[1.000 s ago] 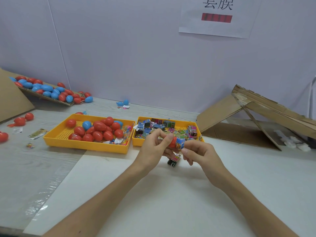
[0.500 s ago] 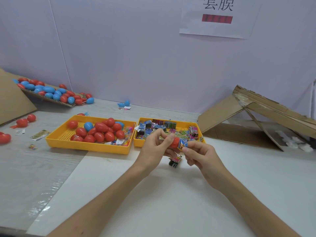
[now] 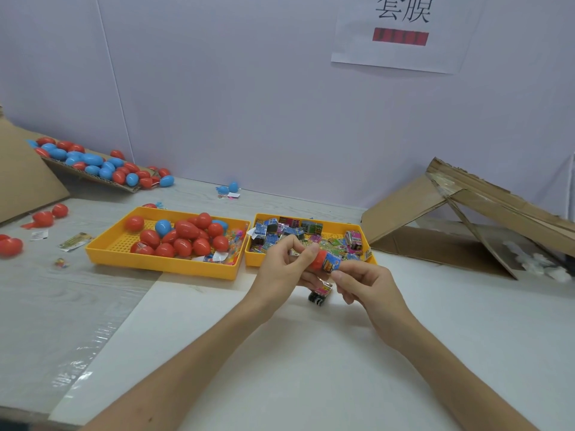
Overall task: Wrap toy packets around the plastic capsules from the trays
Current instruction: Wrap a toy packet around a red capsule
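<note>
Both hands meet just in front of the right tray. My left hand (image 3: 284,269) pinches the red end of a plastic capsule (image 3: 318,260). My right hand (image 3: 365,283) grips a colourful blue toy packet (image 3: 331,262) that sits around the capsule's other end. Another packet (image 3: 320,293) hangs or lies just below the hands, partly hidden. The left yellow tray (image 3: 124,244) holds several red and blue capsules (image 3: 183,234). The right yellow tray (image 3: 258,259) holds several printed packets (image 3: 289,228).
A cardboard ramp (image 3: 93,174) at the back left carries many red and blue capsules. Loose red capsules (image 3: 43,217) and a flat packet (image 3: 74,241) lie left of the trays. A folded cardboard structure (image 3: 466,219) stands at the right. A white sheet (image 3: 280,368) covers the near table.
The packet has slid a little further over the capsule; less red shows. Both hands stay at about the same spot in front of the right tray.
</note>
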Demonstrator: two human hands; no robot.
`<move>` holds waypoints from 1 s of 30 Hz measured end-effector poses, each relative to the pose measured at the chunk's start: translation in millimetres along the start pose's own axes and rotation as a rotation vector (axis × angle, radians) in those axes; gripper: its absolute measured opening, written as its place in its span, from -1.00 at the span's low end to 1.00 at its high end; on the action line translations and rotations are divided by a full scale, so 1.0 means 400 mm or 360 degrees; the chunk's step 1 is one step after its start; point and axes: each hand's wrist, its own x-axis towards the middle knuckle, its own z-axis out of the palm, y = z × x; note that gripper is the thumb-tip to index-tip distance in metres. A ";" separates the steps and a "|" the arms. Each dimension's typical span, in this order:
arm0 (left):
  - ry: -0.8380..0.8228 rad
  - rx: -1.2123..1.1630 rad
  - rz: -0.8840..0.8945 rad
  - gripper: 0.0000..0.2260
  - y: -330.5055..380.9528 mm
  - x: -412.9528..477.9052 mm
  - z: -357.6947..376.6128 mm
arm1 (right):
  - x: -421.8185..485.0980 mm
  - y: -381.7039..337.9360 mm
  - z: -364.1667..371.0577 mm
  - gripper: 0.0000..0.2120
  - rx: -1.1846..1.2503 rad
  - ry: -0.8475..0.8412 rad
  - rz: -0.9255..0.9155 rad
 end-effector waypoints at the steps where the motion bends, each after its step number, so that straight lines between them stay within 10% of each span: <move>1: -0.0004 0.0000 -0.0004 -0.74 0.002 0.000 0.001 | 0.000 0.000 0.000 -0.84 -0.0005 0.0006 0.0001; 30: -0.0097 0.0213 0.0139 -0.79 0.011 -0.011 0.005 | -0.005 -0.030 -0.005 -0.72 0.0132 0.0179 -0.0125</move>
